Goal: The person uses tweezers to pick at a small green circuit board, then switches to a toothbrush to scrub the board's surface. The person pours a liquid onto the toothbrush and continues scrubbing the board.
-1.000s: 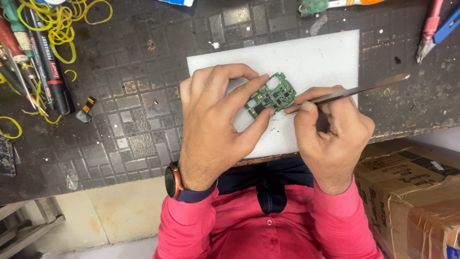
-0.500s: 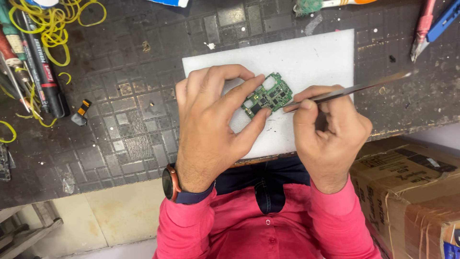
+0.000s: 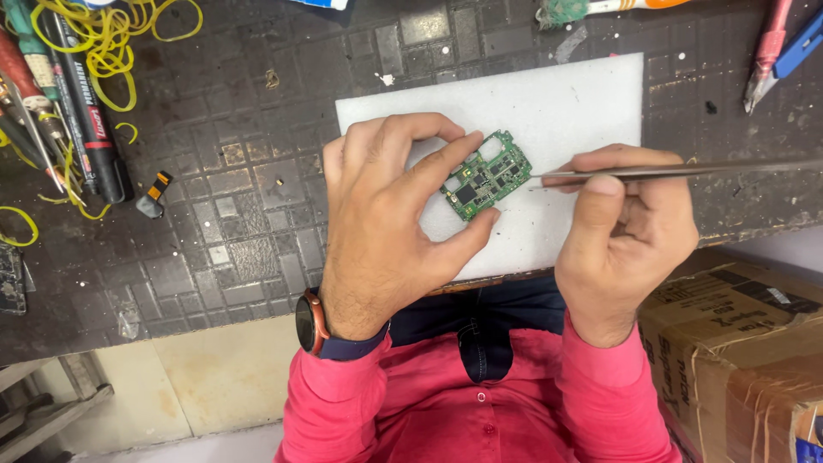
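Clutter at left: markers (image 3: 86,111), yellow rubber bands (image 3: 103,34) and a small black part (image 3: 154,195) lie on the dark patterned bench mat (image 3: 257,240), well apart from the work.
Left hand (image 3: 386,231): closed in a pinch on the green circuit board (image 3: 485,175), forefinger on its upper edge, thumb under its lower corner.
Circuit board: held tilted just above the white foam pad (image 3: 557,103), near the pad's middle.
Right hand (image 3: 626,231): gripping metal tweezers (image 3: 669,171), whose tip sits at the board's right edge.
Risk, slip: the tweezer tip could skid across the board and scrape or knock off a tiny component if pressed too hard.
Risk, grip: the two-point pinch is light; a sideways push could twist the board loose onto the pad.
Change from earlier: the hands, board and tweezers keep almost the same pose; the tip stays at the same right edge.
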